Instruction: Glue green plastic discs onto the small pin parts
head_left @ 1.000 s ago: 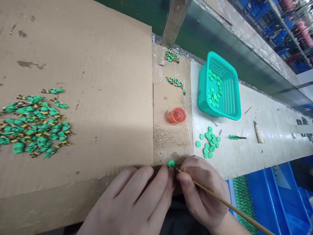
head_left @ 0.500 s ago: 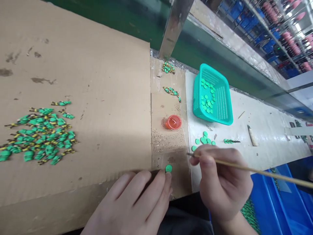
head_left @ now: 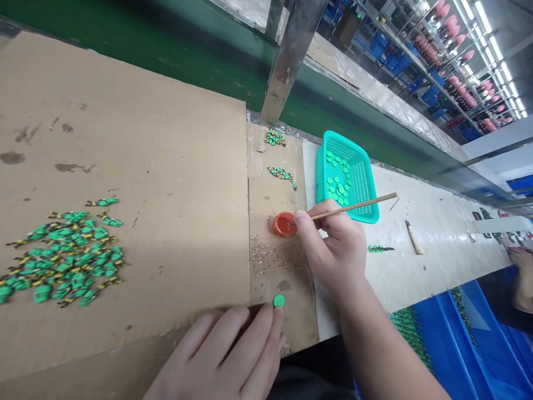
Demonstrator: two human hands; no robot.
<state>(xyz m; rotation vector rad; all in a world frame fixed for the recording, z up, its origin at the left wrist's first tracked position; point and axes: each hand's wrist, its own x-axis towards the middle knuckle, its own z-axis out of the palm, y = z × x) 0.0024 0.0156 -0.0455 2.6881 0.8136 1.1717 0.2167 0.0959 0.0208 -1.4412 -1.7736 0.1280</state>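
My left hand (head_left: 233, 350) rests at the front edge of the cardboard, its fingertips closed on a small round green disc (head_left: 278, 301) with dark dots, like a button. In my right hand (head_left: 337, 244) is a thin wooden-handled brush (head_left: 353, 206), gripped like a pen, its handle slanting up to the right. The brush tip reaches into a small red cup (head_left: 285, 224) of liquid; the tip itself is hard to make out. A teal basket (head_left: 368, 189) with several green discs (head_left: 339, 189) stands just beyond my right hand.
Many small green, yellow and black pieces (head_left: 70, 258) lie on the cardboard (head_left: 187, 166) at left. Smaller piles (head_left: 275, 136) sit behind the cup. A metal post (head_left: 287, 61) rises at the back. Blue bins (head_left: 437, 322) stand at lower right, near another person's arm (head_left: 522, 278).
My right hand has moved up and away from me, bringing the brush tip from beside the disc to the red cup. My left hand still holds the disc. The view has tilted upward.
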